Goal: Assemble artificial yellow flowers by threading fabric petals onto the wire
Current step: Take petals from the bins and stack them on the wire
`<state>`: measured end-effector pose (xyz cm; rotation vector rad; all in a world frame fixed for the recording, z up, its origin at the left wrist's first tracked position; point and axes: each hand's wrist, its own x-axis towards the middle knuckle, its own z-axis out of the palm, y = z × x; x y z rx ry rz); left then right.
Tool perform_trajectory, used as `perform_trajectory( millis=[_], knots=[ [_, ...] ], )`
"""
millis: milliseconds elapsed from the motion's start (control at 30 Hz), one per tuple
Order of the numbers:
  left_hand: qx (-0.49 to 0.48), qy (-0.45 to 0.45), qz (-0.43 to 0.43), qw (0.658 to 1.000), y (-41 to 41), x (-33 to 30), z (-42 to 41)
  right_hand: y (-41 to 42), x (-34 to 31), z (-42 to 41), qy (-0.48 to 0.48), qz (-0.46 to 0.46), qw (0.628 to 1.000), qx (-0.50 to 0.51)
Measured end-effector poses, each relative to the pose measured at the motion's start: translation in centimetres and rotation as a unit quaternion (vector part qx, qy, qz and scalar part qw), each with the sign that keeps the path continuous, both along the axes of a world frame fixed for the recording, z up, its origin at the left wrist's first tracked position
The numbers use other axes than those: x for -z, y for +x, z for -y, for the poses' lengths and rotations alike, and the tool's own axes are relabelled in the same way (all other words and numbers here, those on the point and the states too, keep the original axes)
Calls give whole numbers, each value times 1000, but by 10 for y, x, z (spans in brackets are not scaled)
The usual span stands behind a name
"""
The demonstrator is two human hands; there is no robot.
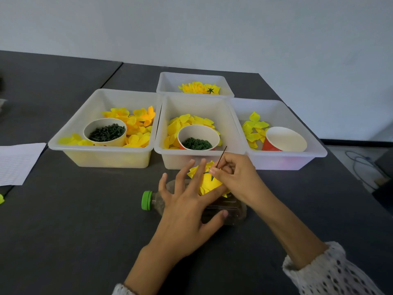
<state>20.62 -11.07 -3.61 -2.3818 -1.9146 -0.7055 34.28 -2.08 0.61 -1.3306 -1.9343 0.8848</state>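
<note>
Left edge: white lined paper sheet [19, 162] on the dark matte bench [85, 220]. Left translucent plastic bin [63, 143] holds loose yellow fabric petals [136, 124] and a paper cup of dark green stem pieces [107, 132].

Clear ribbed plastic bottle [225, 209] with green cap [146, 200] lies on its side under the hands. Left hand [187, 209] hovers over it, fingers [194, 173] spread straight, reaching to the flower; a side finger appears to prop it from below, contact not clear. Half-built yellow flower [209, 183], soft crinkled petals with a green star calyx on top, sits between both hands, just in front of the middle bin [161, 154]. Right hand [238, 177] has its fingers pinched on the thin dark wire [221, 156], which sticks up and away out of the flower centre.

Step in hand, my read: seating the layers down the wire. Do it well: keep the wire pinched low and steady, push evenly around the hole with the flat left fingers, don't crumple the fabric.

Middle bin: petals plus red cup of small green rings [197, 143]. Back bin [170, 86]: finished flowers [200, 88]. Right bin [316, 150]: paler lime-yellow petals [254, 126], tipped red cup [284, 139].
</note>
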Motion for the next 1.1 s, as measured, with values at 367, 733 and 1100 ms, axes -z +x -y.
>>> perform_trajectory(
  millis=[367,733,1100],
  knots=[
    [48,39,242,968,-6,-18,15,-4,-18,-1,37,106,994,-4],
    [100,12,567,817,-20,-81,23,-9,-125,28,-311,-518,791,-100],
    [89,-97,854,504,-2,-91,48,-37,-63,86,-302,-487,819,9]
  ],
)
